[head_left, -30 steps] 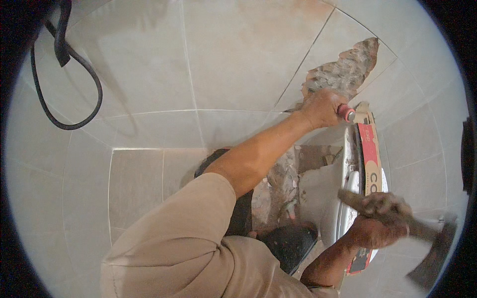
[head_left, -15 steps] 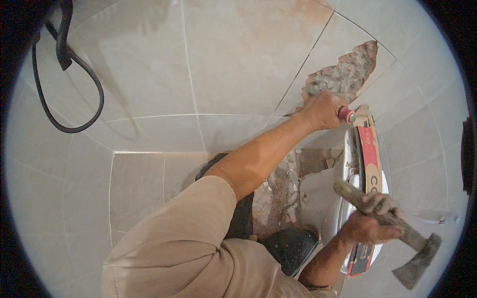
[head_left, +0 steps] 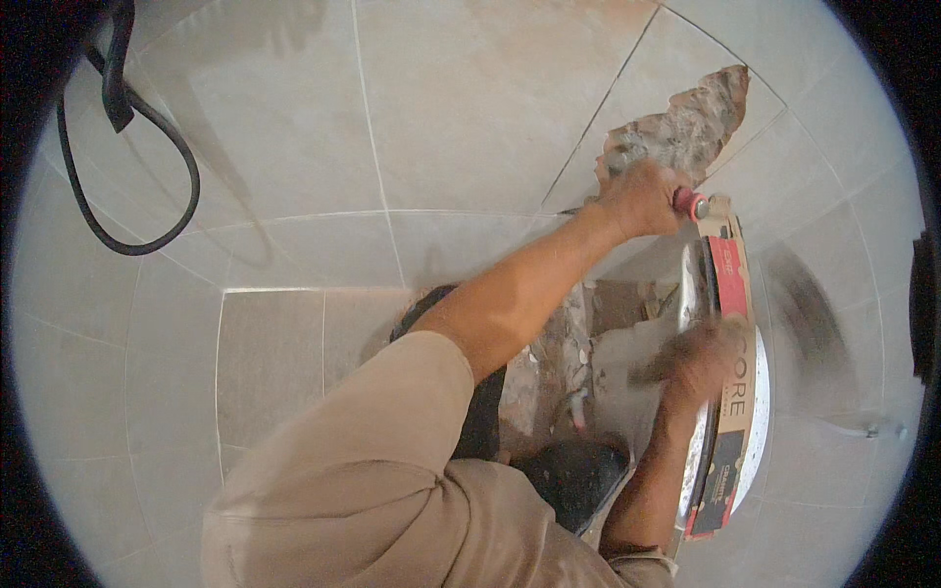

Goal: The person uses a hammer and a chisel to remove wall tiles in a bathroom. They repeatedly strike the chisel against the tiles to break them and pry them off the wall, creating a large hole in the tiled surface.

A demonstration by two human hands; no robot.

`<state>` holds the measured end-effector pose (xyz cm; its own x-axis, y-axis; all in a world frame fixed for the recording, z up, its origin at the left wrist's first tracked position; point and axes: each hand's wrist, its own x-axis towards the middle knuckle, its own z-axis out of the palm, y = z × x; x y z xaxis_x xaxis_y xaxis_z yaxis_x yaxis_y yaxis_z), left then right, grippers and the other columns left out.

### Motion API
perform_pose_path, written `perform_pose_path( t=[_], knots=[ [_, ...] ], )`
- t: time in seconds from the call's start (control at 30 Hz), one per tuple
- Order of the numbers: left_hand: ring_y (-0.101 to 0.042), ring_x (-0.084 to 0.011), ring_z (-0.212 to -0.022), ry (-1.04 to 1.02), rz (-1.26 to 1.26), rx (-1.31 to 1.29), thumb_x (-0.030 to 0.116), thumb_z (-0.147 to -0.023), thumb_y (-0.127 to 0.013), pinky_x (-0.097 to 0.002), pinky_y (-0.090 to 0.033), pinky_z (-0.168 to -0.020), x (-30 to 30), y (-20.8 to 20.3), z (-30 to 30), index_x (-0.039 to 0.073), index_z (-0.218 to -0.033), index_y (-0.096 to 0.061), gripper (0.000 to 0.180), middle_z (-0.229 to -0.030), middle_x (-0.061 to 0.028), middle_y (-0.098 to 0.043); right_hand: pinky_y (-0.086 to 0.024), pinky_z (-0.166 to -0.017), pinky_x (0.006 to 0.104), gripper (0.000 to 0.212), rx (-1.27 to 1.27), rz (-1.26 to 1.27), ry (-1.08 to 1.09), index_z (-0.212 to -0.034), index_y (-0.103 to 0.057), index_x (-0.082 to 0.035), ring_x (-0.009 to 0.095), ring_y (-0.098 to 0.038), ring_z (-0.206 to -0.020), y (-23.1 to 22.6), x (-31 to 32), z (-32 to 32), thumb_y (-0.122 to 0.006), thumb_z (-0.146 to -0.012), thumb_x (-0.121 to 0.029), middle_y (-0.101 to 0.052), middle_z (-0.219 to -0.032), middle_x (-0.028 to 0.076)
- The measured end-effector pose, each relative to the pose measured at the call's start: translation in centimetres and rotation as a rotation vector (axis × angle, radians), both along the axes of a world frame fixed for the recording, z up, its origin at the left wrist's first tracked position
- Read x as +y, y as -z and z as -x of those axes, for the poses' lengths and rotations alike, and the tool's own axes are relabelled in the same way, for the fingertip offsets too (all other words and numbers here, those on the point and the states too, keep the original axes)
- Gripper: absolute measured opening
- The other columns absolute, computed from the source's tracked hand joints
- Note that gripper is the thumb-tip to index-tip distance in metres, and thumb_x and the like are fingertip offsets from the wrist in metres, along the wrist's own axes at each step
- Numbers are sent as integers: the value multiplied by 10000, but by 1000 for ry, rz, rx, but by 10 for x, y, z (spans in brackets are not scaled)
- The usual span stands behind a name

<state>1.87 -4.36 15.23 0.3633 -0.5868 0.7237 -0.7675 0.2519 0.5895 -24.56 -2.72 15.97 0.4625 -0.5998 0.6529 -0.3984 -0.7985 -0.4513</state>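
Observation:
My left hand (head_left: 642, 196) is closed round a chisel with a red handle (head_left: 689, 203). The butt of the handle sticks out on the right; its blade is hidden behind the hand. Just above lies a rough, chipped-out patch (head_left: 676, 132) in the tiled wall, baring grey and reddish material. My right hand (head_left: 704, 361), smeared by motion, grips a hatchet in front of the cardboard carton. The hatchet head (head_left: 809, 309) is a dark blur right of the carton, below and to the right of the chisel butt.
A long cardboard carton (head_left: 730, 392) lies across a white toilet (head_left: 627, 377) at the right. Rubble (head_left: 573, 358) covers the floor between the toilet and my dark shoes (head_left: 569, 485). A looped black hose (head_left: 186, 181) hangs at the upper left.
The hatchet has swung up from the lower right, and my right hand has risen with it. My left hand stays on the chisel by the chipped patch; the view has shifted slightly.

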Motion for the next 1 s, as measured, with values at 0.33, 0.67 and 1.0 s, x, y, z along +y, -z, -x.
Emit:
perform_pose_path(
  t=[0.33, 0.67, 1.0],
  knots=[
    [-704, -403, -745, 3, 20, 50, 241, -731, -767, -480, -556, -691, 2, -9, 0, 71, -772, -729, 179, -757, -202, -703, -515, -703, 413, 393, -36, 239, 324, -1072, -619, -73, 251, -584, -727, -31, -16, 37, -526, -1058, -455, -603, -875, 89],
    [-708, -396, -754, -7, -62, 57, 288, -738, -781, -481, -556, -699, 9, -8, -5, 81, -772, -737, 215, -762, -199, -707, -527, -645, 382, 367, -455, -307, -92, -1157, -630, -75, 226, -610, -704, -44, -18, 43, -489, -1073, -404, -603, -855, 72],
    [-705, -400, -765, -20, -28, 30, 294, -745, -777, -483, -552, -712, 5, -2, -6, 78, -779, -734, 223, -778, -202, -707, -522, -862, 450, 378, 13, -334, 67, -1192, -637, -36, 336, -654, -935, -15, -16, 16, -588, -1008, -364, -682, -1043, 142]
  ],
)
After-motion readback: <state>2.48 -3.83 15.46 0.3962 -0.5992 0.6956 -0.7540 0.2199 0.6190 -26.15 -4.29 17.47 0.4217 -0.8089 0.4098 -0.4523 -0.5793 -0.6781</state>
